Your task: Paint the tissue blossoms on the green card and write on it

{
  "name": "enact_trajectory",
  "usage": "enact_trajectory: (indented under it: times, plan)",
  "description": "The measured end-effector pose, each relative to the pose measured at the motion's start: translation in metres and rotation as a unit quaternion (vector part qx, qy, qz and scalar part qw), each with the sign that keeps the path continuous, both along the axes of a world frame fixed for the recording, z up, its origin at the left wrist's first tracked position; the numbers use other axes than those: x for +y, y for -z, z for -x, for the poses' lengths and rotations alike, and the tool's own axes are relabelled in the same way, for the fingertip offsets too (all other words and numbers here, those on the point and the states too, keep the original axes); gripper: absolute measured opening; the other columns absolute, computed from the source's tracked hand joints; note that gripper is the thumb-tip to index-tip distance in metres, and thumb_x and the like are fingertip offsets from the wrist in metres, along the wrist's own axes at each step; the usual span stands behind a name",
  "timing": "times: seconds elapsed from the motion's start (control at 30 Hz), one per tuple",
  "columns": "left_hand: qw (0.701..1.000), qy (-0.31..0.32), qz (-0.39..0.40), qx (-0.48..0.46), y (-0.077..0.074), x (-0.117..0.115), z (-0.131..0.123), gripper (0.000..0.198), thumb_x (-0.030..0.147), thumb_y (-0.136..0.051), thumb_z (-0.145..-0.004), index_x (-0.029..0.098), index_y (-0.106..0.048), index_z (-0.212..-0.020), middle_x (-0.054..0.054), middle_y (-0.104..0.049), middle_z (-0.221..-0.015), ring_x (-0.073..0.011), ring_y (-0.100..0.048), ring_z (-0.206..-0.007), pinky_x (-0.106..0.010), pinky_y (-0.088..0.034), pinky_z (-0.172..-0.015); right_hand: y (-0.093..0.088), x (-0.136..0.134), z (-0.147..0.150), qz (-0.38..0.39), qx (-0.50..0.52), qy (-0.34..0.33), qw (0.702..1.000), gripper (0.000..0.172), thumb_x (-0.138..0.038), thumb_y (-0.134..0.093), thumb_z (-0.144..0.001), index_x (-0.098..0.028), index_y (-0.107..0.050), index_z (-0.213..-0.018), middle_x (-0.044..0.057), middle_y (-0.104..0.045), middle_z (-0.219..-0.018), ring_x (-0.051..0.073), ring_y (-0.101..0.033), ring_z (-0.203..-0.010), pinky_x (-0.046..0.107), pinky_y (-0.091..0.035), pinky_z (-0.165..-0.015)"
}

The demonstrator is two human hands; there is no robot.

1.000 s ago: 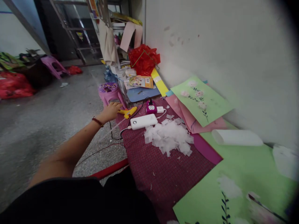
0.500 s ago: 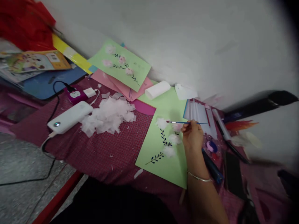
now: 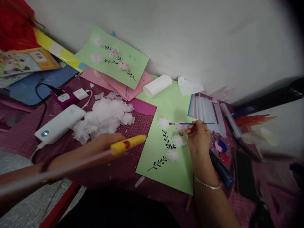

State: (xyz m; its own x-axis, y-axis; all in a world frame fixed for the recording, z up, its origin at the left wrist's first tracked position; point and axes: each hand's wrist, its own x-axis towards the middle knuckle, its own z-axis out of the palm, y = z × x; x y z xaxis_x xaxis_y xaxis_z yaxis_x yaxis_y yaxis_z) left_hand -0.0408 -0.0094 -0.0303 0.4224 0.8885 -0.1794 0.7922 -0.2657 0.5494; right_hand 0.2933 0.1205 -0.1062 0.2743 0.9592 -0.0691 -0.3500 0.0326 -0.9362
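Note:
My right hand (image 3: 199,137) is closed around a thin blue paintbrush (image 3: 187,123). Its brown bristles point left over a white tissue flower (image 3: 164,123) on the light green sheet (image 3: 166,177). Dark leafy stems (image 3: 167,139) and more white and pink flowers mark this paper. To the left, my left hand (image 3: 104,144) grips a yellow glue gun (image 3: 129,144), its narrow tip reaching the left edge of the sheet. A long pale stick (image 3: 78,163) extends behind the gun past my wrist. Beyond that hand lies a heap of white tissue squares (image 3: 101,115).
A white power bank (image 3: 60,123) and purple socket adapter (image 3: 64,97) lie left, with cables. Behind are another flowered green sheet (image 3: 133,60) and a white paper roll (image 3: 158,85). Clear sticks (image 3: 201,109), a dark blue cylinder (image 3: 220,169) and a phone-like black slab (image 3: 245,174) lie right.
My left hand has come into view from the left with the yellow glue gun. My right hand keeps the brush over the same flower. The view has shifted slightly.

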Motion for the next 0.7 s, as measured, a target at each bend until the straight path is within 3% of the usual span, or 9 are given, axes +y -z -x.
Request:
enact_trajectory:
  times: [0.13,0.27,0.53,0.7]
  plan:
    - [0.995,0.076,0.020,0.053,0.008,0.044,-0.042,0.008,0.016,-0.053,-0.087,0.015,-0.060,-0.085,-0.002,-0.060,-0.084,-0.0120,-0.054,-0.068,-0.023,-0.039,-0.059,0.001,0.000,-0.001,0.011,-0.008,0.002,1.000,0.020,-0.034,-0.068,-0.077,-0.017,-0.061,-0.071,-0.005,-0.059,-0.052,0.007,-0.051,-0.042,0.018,-0.040,-0.040]
    - [0.985,0.136,0.011,0.109,0.007,0.069,-0.053,0.013,0.008,-0.048,-0.087,0.014,-0.060,-0.088,-0.004,-0.059,-0.086,-0.0128,-0.054,-0.069,-0.023,-0.036,-0.059,0.001,0.000,-0.002,0.030,-0.017,0.013,0.999,0.018,-0.034,-0.068,-0.076,-0.020,-0.062,-0.068,-0.004,-0.059,-0.051,0.008,-0.050,-0.042,0.019,-0.040,-0.040]
    - [0.976,0.174,-0.053,0.124,0.028,0.083,-0.052,0.016,0.004,-0.047,-0.087,0.015,-0.059,-0.088,-0.004,-0.059,-0.086,-0.0147,-0.052,-0.067,-0.027,-0.032,-0.059,0.000,-0.002,-0.001,0.036,-0.021,0.007,0.999,0.016,-0.033,-0.067,-0.078,-0.021,-0.064,-0.069,-0.003,-0.059,-0.052,0.009,-0.050,-0.042,0.021,-0.041,-0.041]
    - [0.978,0.166,-0.058,0.113,0.022,0.078,-0.042,0.011,0.009,-0.050,-0.087,0.015,-0.059,-0.087,-0.004,-0.060,-0.083,-0.0151,-0.052,-0.070,-0.026,-0.033,-0.061,0.001,-0.002,-0.002,0.029,-0.016,0.012,0.999,0.019,-0.036,-0.070,-0.076,-0.020,-0.064,-0.068,-0.003,-0.059,-0.052,0.009,-0.050,-0.042,0.021,-0.040,-0.041]
